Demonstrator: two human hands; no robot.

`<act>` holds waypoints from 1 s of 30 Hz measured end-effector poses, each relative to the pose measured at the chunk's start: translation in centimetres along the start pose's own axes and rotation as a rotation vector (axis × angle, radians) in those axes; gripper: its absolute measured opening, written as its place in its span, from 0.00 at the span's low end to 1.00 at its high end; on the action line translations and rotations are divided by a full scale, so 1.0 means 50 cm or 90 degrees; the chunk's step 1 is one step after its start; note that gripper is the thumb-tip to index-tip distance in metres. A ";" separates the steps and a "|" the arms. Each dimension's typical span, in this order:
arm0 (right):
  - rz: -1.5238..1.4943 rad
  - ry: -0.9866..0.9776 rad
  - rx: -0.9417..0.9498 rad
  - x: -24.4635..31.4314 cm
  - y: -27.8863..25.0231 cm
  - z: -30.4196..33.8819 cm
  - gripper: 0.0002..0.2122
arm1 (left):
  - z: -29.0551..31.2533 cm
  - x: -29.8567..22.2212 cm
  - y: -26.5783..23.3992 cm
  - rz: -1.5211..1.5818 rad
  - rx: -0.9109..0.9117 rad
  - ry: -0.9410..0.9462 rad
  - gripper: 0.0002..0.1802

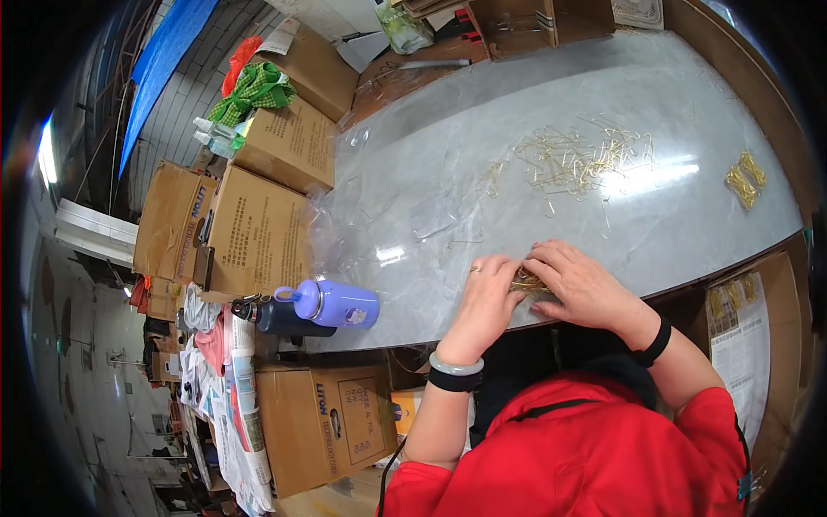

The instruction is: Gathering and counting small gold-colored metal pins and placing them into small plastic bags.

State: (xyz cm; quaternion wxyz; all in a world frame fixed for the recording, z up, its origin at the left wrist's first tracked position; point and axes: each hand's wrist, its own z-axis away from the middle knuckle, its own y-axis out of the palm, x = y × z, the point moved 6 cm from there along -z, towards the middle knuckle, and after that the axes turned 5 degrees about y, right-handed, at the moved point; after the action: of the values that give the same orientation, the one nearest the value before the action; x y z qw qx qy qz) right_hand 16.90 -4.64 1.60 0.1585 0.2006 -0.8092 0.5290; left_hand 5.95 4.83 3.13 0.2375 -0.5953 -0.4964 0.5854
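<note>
At the table's near edge, my left hand (484, 303) and my right hand (575, 283) meet around a small bundle of gold wire hooks (527, 282). Fingers of both hands are closed on its two sides, so only its middle shows. Beyond them, a loose pile of gold wire hooks (590, 162) is spread over the grey table (413, 181). A few single hooks lie apart from the pile, toward my hands. Over at the right edge rest two packed bundles of gold hooks (743, 179), side by side, seemingly in clear plastic.
A purple bottle (349, 306) lies or leans at the table's left corner, beside a dark bottle (280, 317). Cardboard boxes (263, 228) line the left side. Thin clear plastic (323, 233) lies next to them. An open carton (517, 30) stands at the back.
</note>
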 end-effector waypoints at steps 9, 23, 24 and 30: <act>0.007 -0.032 -0.008 0.010 -0.005 -0.003 0.30 | 0.042 -0.009 0.028 0.031 -0.125 -0.151 0.21; -0.207 0.105 -0.024 -0.018 -0.048 0.012 0.35 | 0.031 -0.014 0.044 -0.009 -0.030 -0.025 0.46; -0.216 0.120 -0.031 -0.021 -0.055 0.020 0.36 | 0.027 -0.017 0.052 -0.006 -0.028 -0.014 0.46; -0.119 0.100 0.027 -0.048 -0.060 0.041 0.35 | 0.001 -0.020 0.081 0.031 -0.052 0.053 0.37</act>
State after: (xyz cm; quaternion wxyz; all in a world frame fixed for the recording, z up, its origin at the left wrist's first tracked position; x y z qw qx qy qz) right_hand 20.36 -7.22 2.09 0.2658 0.2364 -0.7608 0.5428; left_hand 7.33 2.33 0.10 0.2192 -0.6401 -0.4953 0.5449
